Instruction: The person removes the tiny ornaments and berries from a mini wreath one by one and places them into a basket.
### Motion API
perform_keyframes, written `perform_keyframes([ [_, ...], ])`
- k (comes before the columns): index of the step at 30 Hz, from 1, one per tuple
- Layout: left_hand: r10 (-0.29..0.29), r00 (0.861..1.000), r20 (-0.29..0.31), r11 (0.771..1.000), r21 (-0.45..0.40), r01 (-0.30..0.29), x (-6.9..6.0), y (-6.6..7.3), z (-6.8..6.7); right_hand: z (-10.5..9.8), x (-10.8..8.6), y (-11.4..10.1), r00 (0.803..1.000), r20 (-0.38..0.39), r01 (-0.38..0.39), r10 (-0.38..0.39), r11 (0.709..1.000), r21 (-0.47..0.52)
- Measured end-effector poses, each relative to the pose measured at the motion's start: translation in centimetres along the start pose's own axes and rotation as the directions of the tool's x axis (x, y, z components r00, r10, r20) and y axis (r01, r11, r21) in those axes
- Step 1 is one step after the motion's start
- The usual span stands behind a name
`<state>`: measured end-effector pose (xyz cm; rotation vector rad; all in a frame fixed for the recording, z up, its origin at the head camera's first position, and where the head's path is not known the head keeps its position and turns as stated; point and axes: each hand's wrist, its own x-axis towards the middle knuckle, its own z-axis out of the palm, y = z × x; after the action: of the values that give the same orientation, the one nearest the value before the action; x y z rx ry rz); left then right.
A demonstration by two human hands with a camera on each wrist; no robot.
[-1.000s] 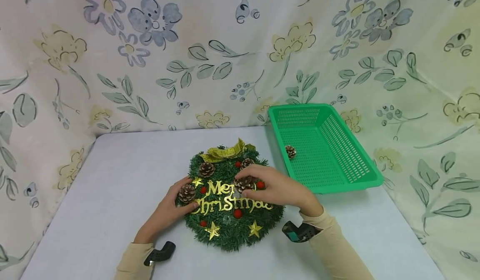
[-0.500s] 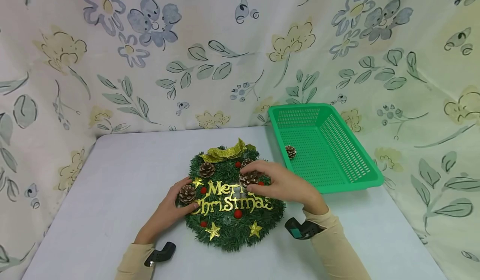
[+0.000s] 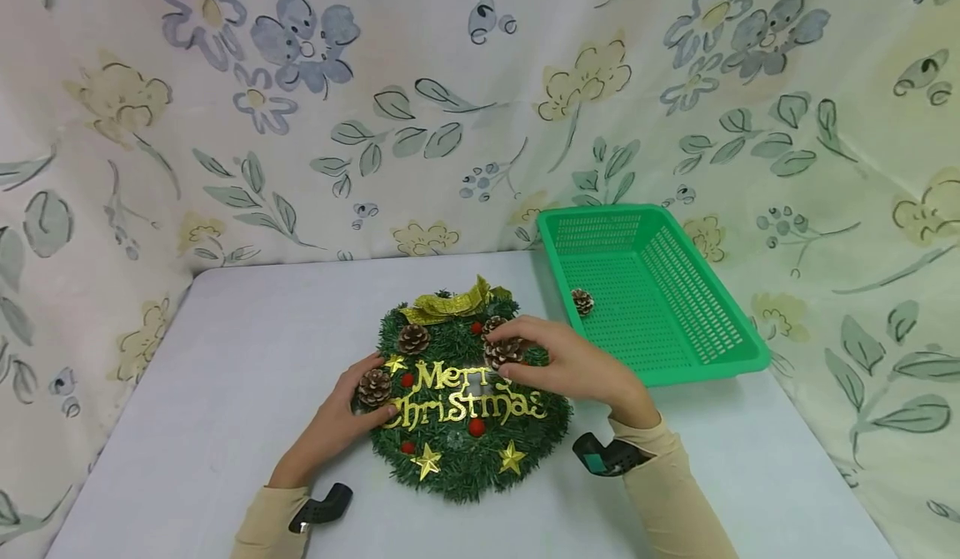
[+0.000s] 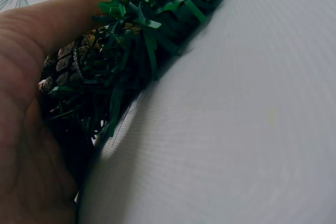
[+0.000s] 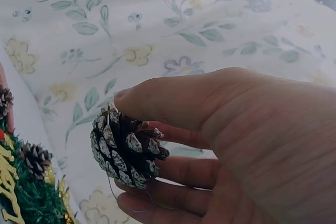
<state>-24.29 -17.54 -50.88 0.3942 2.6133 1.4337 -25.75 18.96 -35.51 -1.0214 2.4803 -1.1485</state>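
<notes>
Our right hand and its pinched pinecone sit further right over the wreath now; our left hand grips its bristly green edge. Only the right-wrist cam shows the cone's thin thread.

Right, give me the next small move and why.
Probably lower the held pinecone onto the right side of the Christmas wreath: the right hand pinches it over there, the left hand holds the opposite edge, and two pinecones decorate the left.
</notes>
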Motion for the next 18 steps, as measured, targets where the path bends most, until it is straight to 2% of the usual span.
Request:
perform_keyframes([
  [4,-0.001,1.0,-0.005,1.0,0.02,0.002,-0.1,0.02,-0.05,-0.09,-0.08,0.15,1.0,-0.014,0.012,-0.012,1.0,0.003],
  [9,0.005,1.0,-0.007,1.0,0.022,-0.005,0.05,0.16,-0.07,-0.44,-0.29,0.48,0.997,-0.067,0.04,-0.04,0.999,-0.006],
  [18,-0.01,1.0,0.004,1.0,0.021,0.01,0.03,0.15,-0.03,-0.86,-0.58,0.83,0.994,-0.109,-0.008,0.007,1.0,-0.009],
])
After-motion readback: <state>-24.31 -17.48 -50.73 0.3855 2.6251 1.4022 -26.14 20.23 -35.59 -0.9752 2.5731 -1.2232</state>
